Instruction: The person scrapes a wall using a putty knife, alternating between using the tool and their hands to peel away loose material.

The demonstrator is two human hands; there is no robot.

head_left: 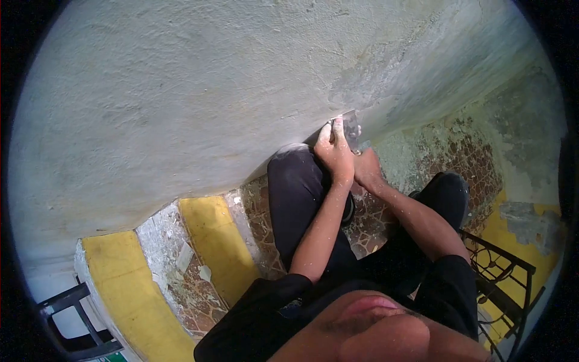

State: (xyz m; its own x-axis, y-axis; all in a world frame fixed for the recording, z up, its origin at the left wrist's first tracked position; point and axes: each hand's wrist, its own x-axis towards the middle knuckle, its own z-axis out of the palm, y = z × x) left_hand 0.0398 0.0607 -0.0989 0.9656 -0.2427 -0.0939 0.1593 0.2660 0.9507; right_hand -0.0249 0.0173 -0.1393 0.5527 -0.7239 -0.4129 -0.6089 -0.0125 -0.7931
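The wall [181, 90] fills most of my view: grey, rough plaster, patchy and flaking toward the right, where old paint has come away. Below it run the steps [211, 253], tiled, with yellow edges and loose flakes of debris lying on them; a black railing [506, 271] stands at the right. I crouch on the steps with both arms reaching to the base of the wall. My left hand [335, 148] is closed on the scraper [351, 123], fingers pressed along its back, thumb side toward the wall. My right hand [367, 169] sits just beside and below it, closed as well; whether it grips the handle or only braces the left hand I cannot tell, since the handle is hidden. The scraper lies flat-edged against the wall, low down, near the line where wall meets steps. I judge it a light, stiff tool with a thin metal blade that flexes slightly under load. Hold at the handle, with fingers bearing on the blade back for pressure. The plaster dust on my forearms may make the grip slippery.
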